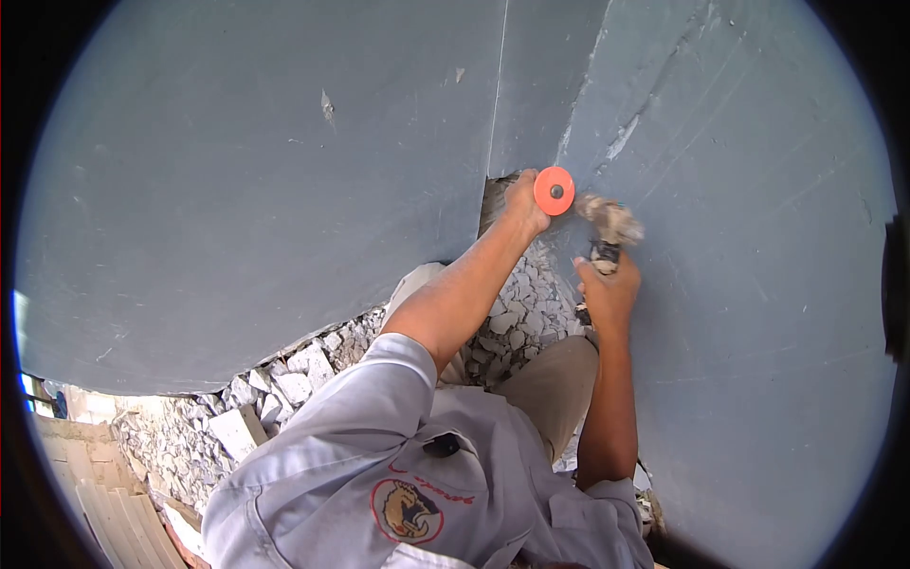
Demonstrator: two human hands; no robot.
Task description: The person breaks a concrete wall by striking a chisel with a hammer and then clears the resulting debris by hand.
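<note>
Orange-disc tool at far middle, against grey surface; my left hand wrapped round it behind disc (shaft hidden from me). Right hand closed round hammer, its head blurred, just right of disc. Left grey panel and right grey panel hem me in. Rubble between, partly covered by my knee. Pale block and ridged boards near left.

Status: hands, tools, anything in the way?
Left hand gripping orange-disc tool, tip hidden. Right hand gripping hammer, head motion-blurred, apart from disc. Nothing visible between them; rubble below.
</note>
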